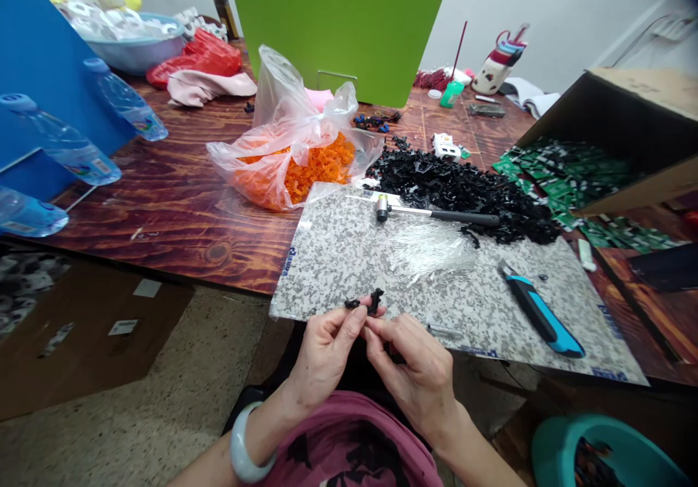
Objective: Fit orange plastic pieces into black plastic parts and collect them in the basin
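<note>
My left hand (328, 347) pinches a small black plastic part (375, 301) at the front edge of the speckled board (327, 254). Close against it on the right, my right hand (411, 363) has thumb and fingertips pressed together; what they hold, if anything, is too small to tell. Beyond the hands lies a bundle of thin clear strips (428, 251). A hammer (441, 215) with a black handle rests behind the strips, along a heap of black parts (458, 182). To the right sits a blue and black utility knife (542, 311).
A plastic bag of orange parts (305, 167) stands behind the board's left corner. Green circuit boards (567, 174) spill from a cardboard box (643, 123) at right. Water bottles (70, 145) lean at left. A teal bucket (561, 443) is below right.
</note>
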A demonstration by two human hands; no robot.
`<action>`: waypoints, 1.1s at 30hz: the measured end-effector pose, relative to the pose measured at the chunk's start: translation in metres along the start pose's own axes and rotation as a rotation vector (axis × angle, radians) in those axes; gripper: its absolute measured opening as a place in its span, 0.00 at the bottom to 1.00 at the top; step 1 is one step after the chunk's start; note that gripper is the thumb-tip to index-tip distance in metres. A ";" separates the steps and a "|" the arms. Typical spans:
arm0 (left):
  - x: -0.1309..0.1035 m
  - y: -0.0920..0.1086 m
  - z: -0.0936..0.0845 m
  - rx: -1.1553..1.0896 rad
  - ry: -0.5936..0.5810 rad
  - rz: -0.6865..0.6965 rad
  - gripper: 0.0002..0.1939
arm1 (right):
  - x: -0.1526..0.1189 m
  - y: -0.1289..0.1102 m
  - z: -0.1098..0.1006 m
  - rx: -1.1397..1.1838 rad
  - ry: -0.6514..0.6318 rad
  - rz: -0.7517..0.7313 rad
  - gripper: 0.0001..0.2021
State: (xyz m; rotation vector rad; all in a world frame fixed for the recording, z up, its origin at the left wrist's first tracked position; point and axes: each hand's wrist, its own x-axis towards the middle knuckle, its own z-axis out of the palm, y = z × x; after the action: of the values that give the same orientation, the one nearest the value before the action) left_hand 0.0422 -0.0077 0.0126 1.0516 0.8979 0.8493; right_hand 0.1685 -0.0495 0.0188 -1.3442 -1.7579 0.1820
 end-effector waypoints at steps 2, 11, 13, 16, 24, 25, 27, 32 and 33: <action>0.000 0.000 0.000 0.003 -0.004 -0.003 0.15 | 0.001 0.000 0.000 -0.001 0.001 0.001 0.08; -0.001 0.000 0.000 0.053 0.009 -0.005 0.15 | 0.001 -0.002 -0.002 0.029 -0.008 0.036 0.06; -0.001 0.000 0.000 0.068 0.022 -0.003 0.15 | 0.000 -0.003 -0.002 0.042 -0.018 0.072 0.06; -0.001 0.001 0.000 0.139 0.061 0.031 0.16 | -0.001 -0.006 -0.002 0.098 -0.049 0.150 0.06; 0.001 0.002 -0.002 0.301 0.115 0.121 0.16 | 0.000 -0.004 -0.007 0.152 -0.113 0.216 0.05; 0.001 0.002 -0.002 0.313 0.110 0.123 0.15 | 0.002 -0.004 -0.009 0.154 -0.116 0.214 0.05; 0.001 0.002 -0.003 0.346 0.100 0.130 0.15 | 0.006 -0.004 -0.011 0.167 -0.129 0.224 0.04; -0.001 -0.001 -0.006 0.490 0.083 0.176 0.16 | 0.015 -0.002 -0.016 0.216 -0.225 0.367 0.03; -0.001 -0.002 -0.007 0.524 0.076 0.186 0.17 | 0.017 -0.001 -0.017 0.229 -0.255 0.402 0.04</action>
State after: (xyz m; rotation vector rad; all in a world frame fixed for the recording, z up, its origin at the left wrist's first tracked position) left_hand 0.0356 -0.0064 0.0096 1.5846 1.1333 0.8301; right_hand 0.1791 -0.0421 0.0388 -1.5399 -1.5903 0.7840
